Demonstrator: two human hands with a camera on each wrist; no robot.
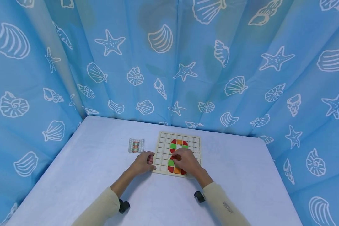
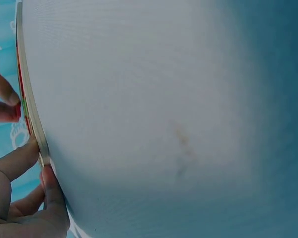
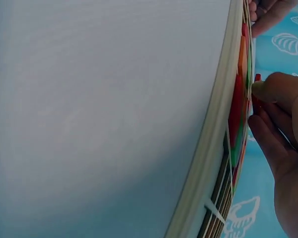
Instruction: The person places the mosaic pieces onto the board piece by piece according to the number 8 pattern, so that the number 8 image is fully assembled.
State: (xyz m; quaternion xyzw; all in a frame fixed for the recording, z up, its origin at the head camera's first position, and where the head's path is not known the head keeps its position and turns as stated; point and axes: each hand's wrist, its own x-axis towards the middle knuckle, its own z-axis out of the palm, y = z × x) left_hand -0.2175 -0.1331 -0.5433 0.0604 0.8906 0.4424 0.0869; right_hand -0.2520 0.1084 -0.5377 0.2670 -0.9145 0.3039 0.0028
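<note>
A wooden grid board (image 1: 162, 151) lies on the table with red, green and orange tiles set in its cells. My left hand (image 1: 142, 162) grips the board's near left corner, thumb and fingers at the edge in the left wrist view. Over the middle of the board, my right hand (image 1: 186, 161) pinches a small red tile (image 3: 257, 103) between thumb and fingers. Red corner tiles and an orange tile (image 1: 179, 142) form the top of the pattern, above a green tile (image 1: 173, 146) on the left. The right hand hides part of the pattern.
A small card (image 1: 136, 146) with a printed grid and coloured pattern lies left of the board. White cloth (image 1: 101, 150) covers the table. A blue curtain (image 1: 169, 62) with shells and starfish hangs behind and along the sides.
</note>
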